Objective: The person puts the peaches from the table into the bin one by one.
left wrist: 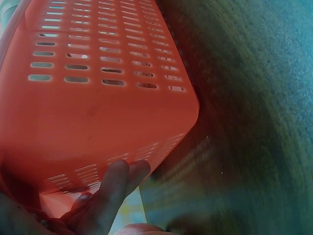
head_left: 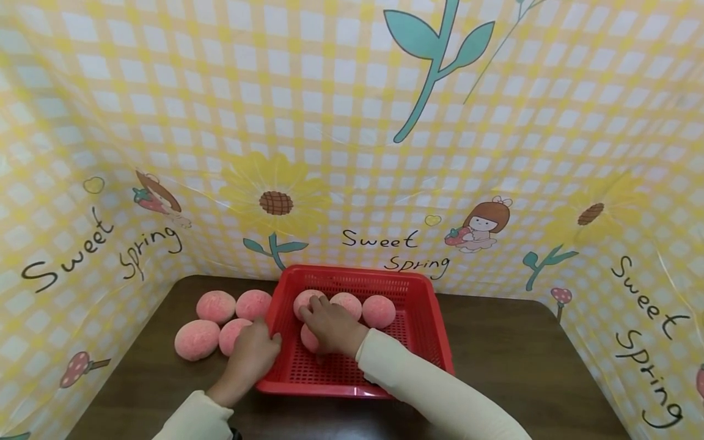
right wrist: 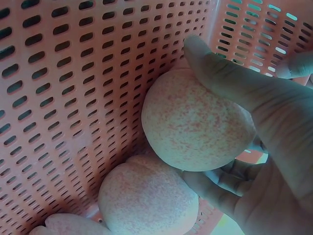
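My right hand (head_left: 332, 327) is inside a red plastic basket (head_left: 418, 379), with its thumb and fingers round a pinkish peach (right wrist: 198, 120). In the head view that hand partly covers a nearer peach (head_left: 309, 338) and a farther one (head_left: 305, 299). Two more peaches, one in the middle (head_left: 348, 304) and one to the right (head_left: 379, 312), continue the row along the basket's far side. My left hand (head_left: 254, 354) grips the basket's left rim. The left wrist view shows its fingers (left wrist: 115, 188) against the outside of the perforated wall.
Several peaches (head_left: 197, 340) lie on the brown table (head_left: 495, 366) left of the basket, close to my left hand. A yellow checked cloth (head_left: 352, 183) hangs behind the table and along both sides. The basket's far rim stands near that cloth.
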A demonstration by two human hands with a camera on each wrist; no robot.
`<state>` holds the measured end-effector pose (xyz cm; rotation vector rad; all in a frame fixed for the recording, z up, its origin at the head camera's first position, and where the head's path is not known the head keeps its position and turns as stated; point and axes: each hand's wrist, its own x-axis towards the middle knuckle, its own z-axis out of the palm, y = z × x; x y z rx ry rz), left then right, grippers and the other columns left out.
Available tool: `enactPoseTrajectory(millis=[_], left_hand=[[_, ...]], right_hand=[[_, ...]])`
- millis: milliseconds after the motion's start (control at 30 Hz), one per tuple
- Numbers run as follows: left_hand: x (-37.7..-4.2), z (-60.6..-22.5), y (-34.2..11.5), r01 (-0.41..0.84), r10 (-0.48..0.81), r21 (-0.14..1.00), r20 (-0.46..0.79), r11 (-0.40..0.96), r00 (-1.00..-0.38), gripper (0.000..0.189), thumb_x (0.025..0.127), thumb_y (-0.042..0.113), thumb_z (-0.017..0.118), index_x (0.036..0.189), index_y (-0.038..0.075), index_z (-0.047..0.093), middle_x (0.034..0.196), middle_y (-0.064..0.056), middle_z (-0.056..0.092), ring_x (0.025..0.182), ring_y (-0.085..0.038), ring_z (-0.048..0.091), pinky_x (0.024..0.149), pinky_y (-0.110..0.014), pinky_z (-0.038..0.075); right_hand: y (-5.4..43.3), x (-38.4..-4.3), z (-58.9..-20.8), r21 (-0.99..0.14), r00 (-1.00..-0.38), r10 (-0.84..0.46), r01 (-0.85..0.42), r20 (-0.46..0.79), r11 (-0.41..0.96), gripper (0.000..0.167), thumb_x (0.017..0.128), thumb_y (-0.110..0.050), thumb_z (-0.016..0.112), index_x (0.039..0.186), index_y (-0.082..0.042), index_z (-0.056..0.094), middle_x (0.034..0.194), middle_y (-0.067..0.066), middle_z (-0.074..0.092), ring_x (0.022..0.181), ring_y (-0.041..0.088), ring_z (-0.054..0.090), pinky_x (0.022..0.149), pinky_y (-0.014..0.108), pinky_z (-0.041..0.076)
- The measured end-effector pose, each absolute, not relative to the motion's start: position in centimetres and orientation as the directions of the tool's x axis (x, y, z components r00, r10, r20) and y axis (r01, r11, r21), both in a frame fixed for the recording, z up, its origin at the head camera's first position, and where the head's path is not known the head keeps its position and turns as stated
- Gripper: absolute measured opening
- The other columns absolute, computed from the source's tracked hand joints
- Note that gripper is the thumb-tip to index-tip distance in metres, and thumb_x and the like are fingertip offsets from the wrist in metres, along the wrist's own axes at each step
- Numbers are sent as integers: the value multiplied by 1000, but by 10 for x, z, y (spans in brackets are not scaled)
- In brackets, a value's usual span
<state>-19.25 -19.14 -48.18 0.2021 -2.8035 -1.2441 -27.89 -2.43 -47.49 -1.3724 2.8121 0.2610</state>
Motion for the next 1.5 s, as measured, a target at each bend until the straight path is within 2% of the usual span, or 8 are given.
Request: enactPoseTrajectory(millis=[300, 500, 767, 900, 1033, 1167, 1300, 1500], left_hand=[[-193, -482, -192, -93, -152, 742, 13, 664, -988, 21, 92, 3, 55, 111, -3, 63, 87, -13, 72, 67, -15, 68, 61, -35, 59], [-192, -482, -192, -96, -152, 750, 7, 655, -988, 18, 92, 3, 54, 107, -4, 62, 84, -13, 71, 65, -15, 67, 59, -33, 58], [-191, -482, -193, -86, -147, 766, 11, 637, -989, 17, 93, 3, 55, 107, -4, 61, 86, -15, 72, 66, -16, 69, 60, -35, 59], [-191, -482, -193, -84, -146, 769, 12, 633, -989, 17, 93, 3, 55, 108, -3, 61, 88, -15, 73, 68, -17, 70, 62, -35, 59], [-191, -481, -192, -87, -148, 764, 12, 640, -989, 16, 94, 3, 55, 107, -3, 61, 86, -14, 72, 67, -17, 69, 61, -34, 59], [-194, -482, -192, -73, -148, 751, 33, 656, -988, 13, 94, 4, 55, 101, -2, 63, 80, -12, 70, 64, -15, 67, 59, -32, 56], [-195, -482, -191, -74, -148, 748, 33, 660, -988, 13, 93, 4, 55, 101, -2, 63, 80, -10, 70, 65, -15, 67, 59, -32, 56], [-193, -482, -192, -92, -152, 744, 12, 662, -988, 14, 94, 5, 55, 104, -2, 62, 83, -11, 71, 67, -15, 68, 62, -33, 57]], right_hand=[[-25, -277, -472, 116, -642, -759, -766, -109, 632, 80, 68, -50, 92, 132, -19, 57, 126, 4, 58, 106, 14, 52, 90, 26, 56], [-24, -276, -469, 75, -660, -741, -751, -124, 656, 79, 68, -49, 93, 129, -19, 54, 121, 4, 58, 103, 15, 53, 85, 26, 56], [-17, -279, -463, 20, -679, -718, -729, -152, 685, 90, 68, -51, 92, 143, -21, 51, 136, 6, 57, 118, 19, 55, 99, 35, 55], [-6, -279, -454, 46, -682, -713, -727, -165, 685, 89, 72, -50, 90, 145, -18, 50, 143, 8, 53, 132, 23, 52, 105, 38, 52], [16, -275, -437, 44, -684, -709, -725, -171, 688, 77, 77, -40, 89, 140, -13, 54, 135, 8, 54, 128, 23, 52, 104, 36, 51], [53, -275, -423, -1, -735, -662, -669, -144, 743, 67, 82, -39, 85, 135, -9, 57, 131, 8, 54, 124, 23, 50, 106, 39, 49], [101, -281, -421, -35, -820, -570, -569, -58, 822, 64, 86, -40, 80, 132, -2, 56, 135, 16, 53, 129, 34, 48, 109, 52, 44], [164, -291, -430, -86, -950, -313, -310, -13, 947, 75, 89, -40, 78, 138, 6, 46, 136, 27, 49, 131, 46, 45, 107, 62, 41]])
